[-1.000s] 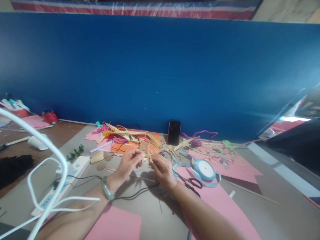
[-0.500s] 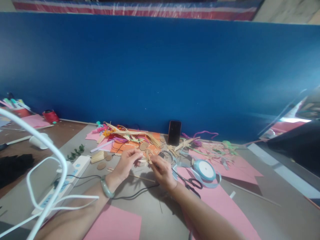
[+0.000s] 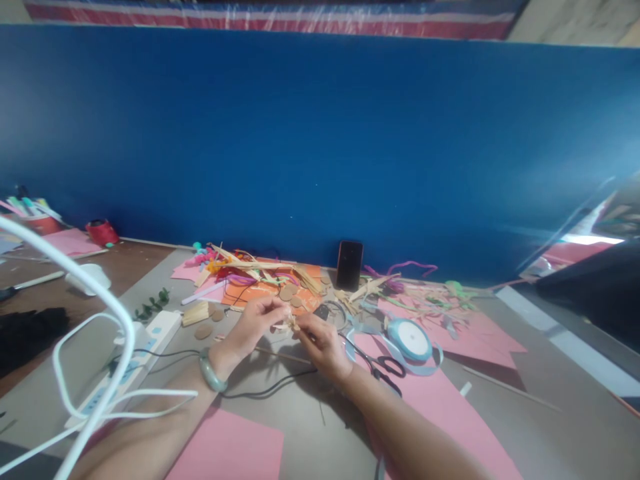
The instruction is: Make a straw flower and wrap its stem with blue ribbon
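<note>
Between my two hands is a small pale straw-coloured piece [image 3: 290, 324], with thin strips sticking out. My left hand [image 3: 259, 325], with a pale green bangle [image 3: 213, 371] on its wrist, pinches its left side. The fingers of my right hand [image 3: 320, 340] are closed on its right side. Its exact shape is partly hidden by my fingertips. Below the hands a thin stick [image 3: 283, 355] lies on the grey table. Black scissors [image 3: 383, 367] lie right of my right hand, beside a roll of light blue ribbon [image 3: 409, 339].
A phone [image 3: 349, 265] leans upright on the blue partition [image 3: 320, 147]. Straw strips and pipe cleaners [image 3: 240, 267] are piled at the back. A power strip [image 3: 133, 367] and a white cable [image 3: 123, 313] occupy the left; pink paper [image 3: 235, 447] lies in front.
Both hands have shifted slightly left with the straw-coloured piece between them. The strips that stood up above the fingertips now show lower.
</note>
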Demonstrator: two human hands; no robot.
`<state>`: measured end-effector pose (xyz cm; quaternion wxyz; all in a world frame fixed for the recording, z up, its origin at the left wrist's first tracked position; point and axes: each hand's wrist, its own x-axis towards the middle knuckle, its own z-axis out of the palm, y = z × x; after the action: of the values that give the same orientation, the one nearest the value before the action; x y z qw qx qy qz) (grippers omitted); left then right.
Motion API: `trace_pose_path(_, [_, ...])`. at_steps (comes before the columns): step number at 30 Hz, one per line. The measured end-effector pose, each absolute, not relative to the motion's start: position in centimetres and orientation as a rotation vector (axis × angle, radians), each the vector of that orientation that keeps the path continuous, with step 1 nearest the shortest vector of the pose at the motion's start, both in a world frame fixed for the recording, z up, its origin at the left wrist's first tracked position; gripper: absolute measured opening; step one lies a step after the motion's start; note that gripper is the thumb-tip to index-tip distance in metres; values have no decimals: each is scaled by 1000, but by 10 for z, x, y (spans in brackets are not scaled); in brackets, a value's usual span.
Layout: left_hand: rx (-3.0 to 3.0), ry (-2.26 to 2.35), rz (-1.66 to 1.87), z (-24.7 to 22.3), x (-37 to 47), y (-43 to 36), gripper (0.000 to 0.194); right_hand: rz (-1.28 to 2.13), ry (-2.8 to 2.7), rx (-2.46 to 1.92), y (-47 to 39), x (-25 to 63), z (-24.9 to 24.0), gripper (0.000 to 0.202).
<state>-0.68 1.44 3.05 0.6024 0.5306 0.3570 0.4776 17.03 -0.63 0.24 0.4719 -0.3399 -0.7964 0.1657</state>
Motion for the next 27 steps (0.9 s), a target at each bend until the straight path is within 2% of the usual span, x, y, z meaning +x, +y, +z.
trace_pose_path(11, [1179, 742, 1017, 30, -8, 17, 29, 459, -1965, -816, -11, 168, 10, 17])
trace_pose_path(19, [1259, 734, 994, 28, -14, 19, 27, 541, -1951, -820, -8, 168, 11, 22])
trace_pose_path(23, [1394, 706, 981, 30, -15, 18, 17, 575, -1997, -787, -9, 166, 12, 21])
trace_pose_path(27, [1421, 725, 993, 32, -13, 16, 22, 564, -2036, -751, -10, 165, 9, 17])
